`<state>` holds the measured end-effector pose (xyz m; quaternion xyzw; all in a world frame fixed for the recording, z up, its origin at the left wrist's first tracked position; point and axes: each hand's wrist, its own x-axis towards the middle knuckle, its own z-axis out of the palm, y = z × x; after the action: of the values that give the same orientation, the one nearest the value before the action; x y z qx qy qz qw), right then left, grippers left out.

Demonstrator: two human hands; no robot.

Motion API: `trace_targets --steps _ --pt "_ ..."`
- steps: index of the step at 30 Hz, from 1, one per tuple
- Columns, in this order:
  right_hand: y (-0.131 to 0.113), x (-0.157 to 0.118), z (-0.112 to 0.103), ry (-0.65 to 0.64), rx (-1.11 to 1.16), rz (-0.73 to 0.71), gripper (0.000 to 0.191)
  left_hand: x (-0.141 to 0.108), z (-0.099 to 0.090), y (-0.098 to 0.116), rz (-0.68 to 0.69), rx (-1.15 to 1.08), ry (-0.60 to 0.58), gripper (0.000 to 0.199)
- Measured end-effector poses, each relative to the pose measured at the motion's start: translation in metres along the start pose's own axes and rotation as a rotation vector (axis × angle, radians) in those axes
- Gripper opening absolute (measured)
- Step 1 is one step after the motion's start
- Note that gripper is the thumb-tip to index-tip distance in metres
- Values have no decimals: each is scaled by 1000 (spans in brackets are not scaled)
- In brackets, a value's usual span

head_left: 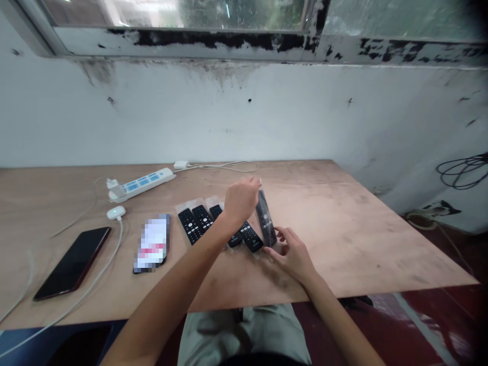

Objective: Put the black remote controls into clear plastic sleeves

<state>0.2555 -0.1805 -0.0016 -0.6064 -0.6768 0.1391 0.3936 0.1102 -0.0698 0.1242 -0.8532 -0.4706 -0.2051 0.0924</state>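
Between my hands is a dark remote control (266, 216) in a clear plastic sleeve, tilted up off the table. My left hand (242, 199) is closed at the sleeve's upper end, its fingertips partly hidden. Thumb and fingers of my right hand (292, 251) grip the lower end. Just left of it, several black remotes lie side by side in clear sleeves, among them a leftmost remote (189, 226), a second remote (203, 217) and a rightmost remote (250, 238). My left hand and forearm cover parts of the row.
Left of the remotes lie a phone with a blurred screen (152, 244) and a larger dark phone or tablet (74, 262). A white power strip (143, 185), a small white cabled device (116, 212) and cables sit farther back on the wooden table (362, 229). A wall stands behind.
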Motion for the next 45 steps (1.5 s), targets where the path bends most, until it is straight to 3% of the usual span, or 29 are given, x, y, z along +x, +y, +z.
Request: trace_targets --steps 10,16,22,25,28,32,34,36,38,40,41,45 --pt "-2 2 3 -23 -7 24 29 -11 -36 32 127 -65 174 21" --pt "-4 3 4 -35 22 49 21 -11 -49 36 162 -80 250 21" --pt "-4 3 4 -26 77 54 30 -4 -60 30 137 -137 284 22" --pt "-4 2 3 -28 85 53 28 1 -70 20 141 -248 310 20" --pt "-4 0 2 -19 87 40 24 9 -84 -3 80 -353 394 17" --pt "0 0 -1 108 81 53 22 23 -93 -63 -170 -421 691 16" --pt "1 0 -3 221 90 56 24 29 -82 -97 -308 -445 823 20" --pt "1 1 -5 315 110 43 26 32 -58 -123 -440 -531 825 22" --pt "-1 1 -7 370 131 21 26 33 -25 -137 -560 -694 685 22" --pt "-3 1 -9 396 144 -5 25 30 11 -138 -622 -786 453 24" --pt "-4 0 -10 403 147 -17 25 28 28 -135 -630 -799 315 27" --pt "-5 0 -12 384 133 -55 26 19 81 -112 -561 -801 95 27"
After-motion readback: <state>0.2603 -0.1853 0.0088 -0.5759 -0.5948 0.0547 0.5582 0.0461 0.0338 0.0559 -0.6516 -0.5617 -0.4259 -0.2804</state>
